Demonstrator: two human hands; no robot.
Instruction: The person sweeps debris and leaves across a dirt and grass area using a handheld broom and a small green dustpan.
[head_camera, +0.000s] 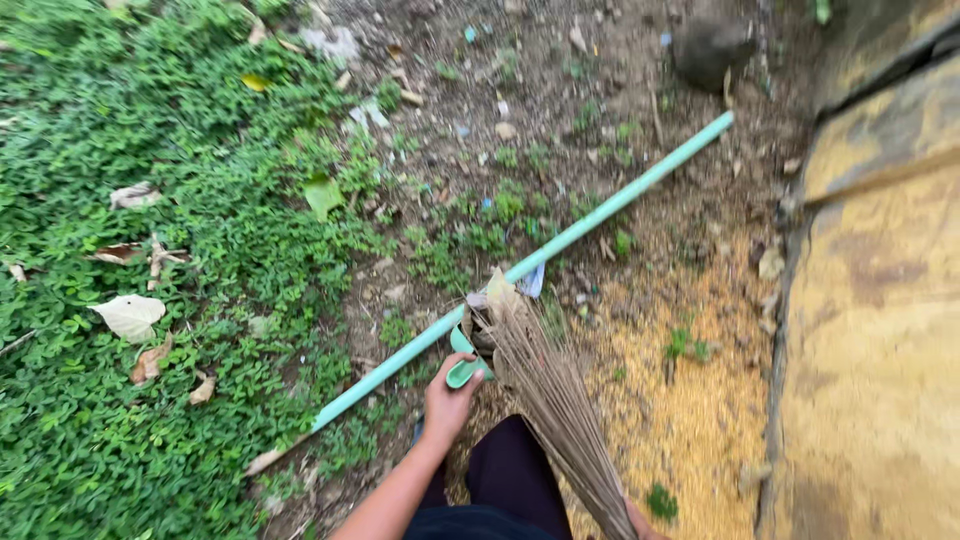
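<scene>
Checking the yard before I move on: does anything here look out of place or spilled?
Yes. Yellow sawdust-like grit is spread over the soil beside the slab, and a green pole lies flat across the dirt. Dead leaves litter the ground cover.

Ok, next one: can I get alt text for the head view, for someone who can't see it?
A person's left hand grips a mint-green dustpan low to the ground, while the right hand, barely in frame, holds a bundled stick broom against it. A long mint-green pole lies diagonally across bare dirt, with leafy ground cover to the left and a yellowed concrete slab on the right.
</scene>
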